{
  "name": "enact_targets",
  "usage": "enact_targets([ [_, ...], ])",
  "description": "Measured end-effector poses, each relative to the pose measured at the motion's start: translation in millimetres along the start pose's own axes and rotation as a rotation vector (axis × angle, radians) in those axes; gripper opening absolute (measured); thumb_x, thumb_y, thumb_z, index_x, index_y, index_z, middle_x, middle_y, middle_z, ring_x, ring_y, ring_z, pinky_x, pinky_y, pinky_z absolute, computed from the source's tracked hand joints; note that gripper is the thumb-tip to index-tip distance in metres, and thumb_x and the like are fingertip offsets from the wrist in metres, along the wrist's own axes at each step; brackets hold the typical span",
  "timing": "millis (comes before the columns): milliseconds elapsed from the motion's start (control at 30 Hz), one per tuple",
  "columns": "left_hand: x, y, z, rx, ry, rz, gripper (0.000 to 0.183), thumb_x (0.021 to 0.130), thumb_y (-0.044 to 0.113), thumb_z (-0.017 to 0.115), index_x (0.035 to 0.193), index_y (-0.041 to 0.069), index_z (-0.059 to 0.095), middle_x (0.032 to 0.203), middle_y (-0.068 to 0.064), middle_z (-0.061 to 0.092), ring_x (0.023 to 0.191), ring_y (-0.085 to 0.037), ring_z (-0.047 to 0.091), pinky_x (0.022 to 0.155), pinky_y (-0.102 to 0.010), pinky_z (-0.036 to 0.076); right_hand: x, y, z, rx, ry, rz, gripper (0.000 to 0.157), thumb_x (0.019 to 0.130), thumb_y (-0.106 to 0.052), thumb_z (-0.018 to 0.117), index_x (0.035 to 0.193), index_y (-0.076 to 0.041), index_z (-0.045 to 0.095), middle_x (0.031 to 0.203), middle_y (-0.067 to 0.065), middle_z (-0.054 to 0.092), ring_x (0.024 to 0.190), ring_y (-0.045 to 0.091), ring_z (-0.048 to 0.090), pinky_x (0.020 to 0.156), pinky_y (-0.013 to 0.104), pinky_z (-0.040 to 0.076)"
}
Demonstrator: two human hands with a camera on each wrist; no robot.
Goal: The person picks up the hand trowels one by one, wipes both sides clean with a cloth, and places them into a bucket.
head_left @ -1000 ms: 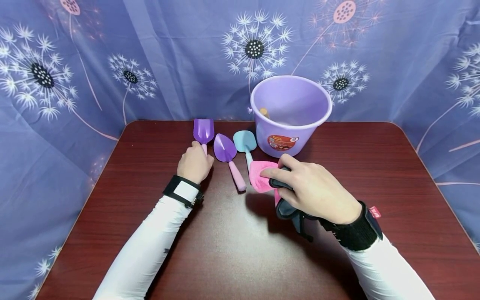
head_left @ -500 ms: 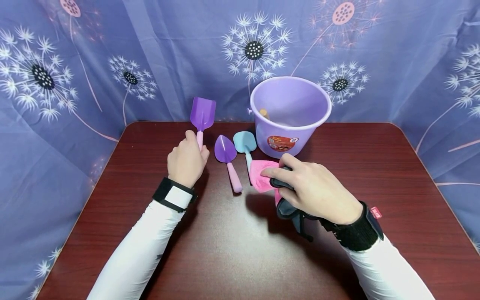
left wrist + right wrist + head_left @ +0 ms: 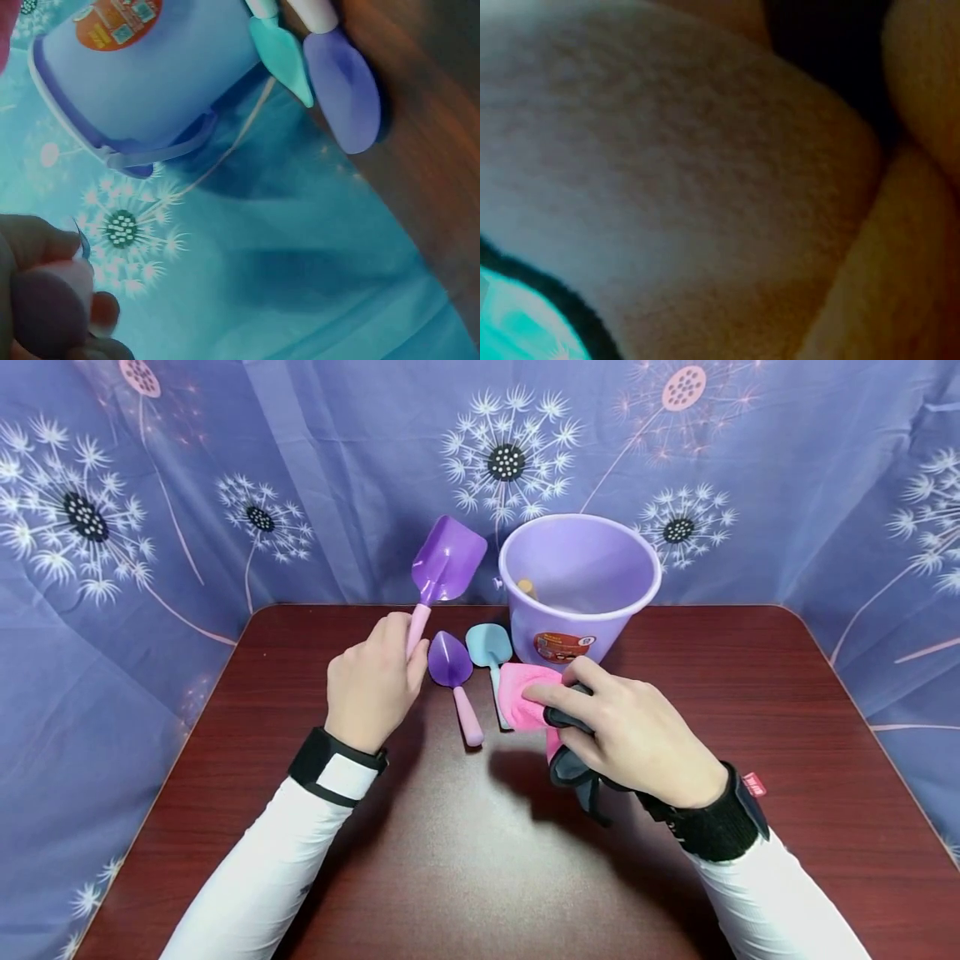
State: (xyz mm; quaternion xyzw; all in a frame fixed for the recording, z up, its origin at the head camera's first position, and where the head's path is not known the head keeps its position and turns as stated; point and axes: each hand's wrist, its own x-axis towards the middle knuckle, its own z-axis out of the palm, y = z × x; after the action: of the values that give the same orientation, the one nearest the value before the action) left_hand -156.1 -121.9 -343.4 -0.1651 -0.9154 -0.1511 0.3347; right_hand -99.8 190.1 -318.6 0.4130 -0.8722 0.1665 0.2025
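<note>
Watching by head camera, I log: left hand [image 3: 371,685] wrapped round the handle of a purple square-bladed shovel [image 3: 444,567], held above the table [image 3: 465,868], blade just left of the rim of the lilac bucket [image 3: 528,622]. Right hand [image 3: 630,735] grips a pink-and-grey fabric bundle [image 3: 519,706] in front of the bucket; my right wrist view is too close to read. Hands well apart; between them, a purple pointed trowel [image 3: 451,664] and a light-blue trowel [image 3: 489,645] lie side by side. A dandelion-print curtain [image 3: 360,460] hangs behind.
</note>
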Motion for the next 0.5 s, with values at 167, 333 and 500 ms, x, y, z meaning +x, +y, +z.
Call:
enact_targets([
  [167, -0.4, 6.8, -5.0, -0.033, 0.047, 0.141, 0.026, 0.103, 0.022, 0.068, 0.119, 0.003, 0.064, 0.091, -0.011, 0.066, 0.050, -0.027, 0.054, 0.040, -0.044, 0.044, 1, 0, -1.0, -0.001, 0.095, 0.004, 0.045, 0.089, -0.009, 0.064, 0.132, -0.021, 0.070, 0.108, 0.003, 0.059, 0.065, 0.015, 0.054, 0.053, 0.036, 0.047],
  [333, -0.6, 12.6, -8.1, -0.055, 0.050, 0.226, 0.024, 0.106, 0.020, 0.064, 0.121, 0.002, 0.062, 0.090, -0.012, 0.061, 0.048, -0.025, 0.052, 0.038, -0.043, 0.043, 3, -3, -4.3, -0.015, 0.186, 0.020, 0.043, 0.093, -0.012, 0.058, 0.132, -0.023, 0.071, 0.107, 0.006, 0.060, 0.064, 0.014, 0.052, 0.050, 0.035, 0.044],
  [500, -1.4, 19.4, -7.5, -0.090, 0.054, 0.291, 0.024, 0.107, 0.017, 0.063, 0.123, 0.000, 0.062, 0.092, -0.011, 0.059, 0.055, -0.026, 0.056, 0.043, -0.045, 0.049, 4, -3, -4.8, -0.038, 0.268, 0.016, 0.041, 0.094, -0.015, 0.054, 0.130, -0.020, 0.073, 0.106, 0.011, 0.061, 0.059, 0.015, 0.050, 0.047, 0.035, 0.042],
])
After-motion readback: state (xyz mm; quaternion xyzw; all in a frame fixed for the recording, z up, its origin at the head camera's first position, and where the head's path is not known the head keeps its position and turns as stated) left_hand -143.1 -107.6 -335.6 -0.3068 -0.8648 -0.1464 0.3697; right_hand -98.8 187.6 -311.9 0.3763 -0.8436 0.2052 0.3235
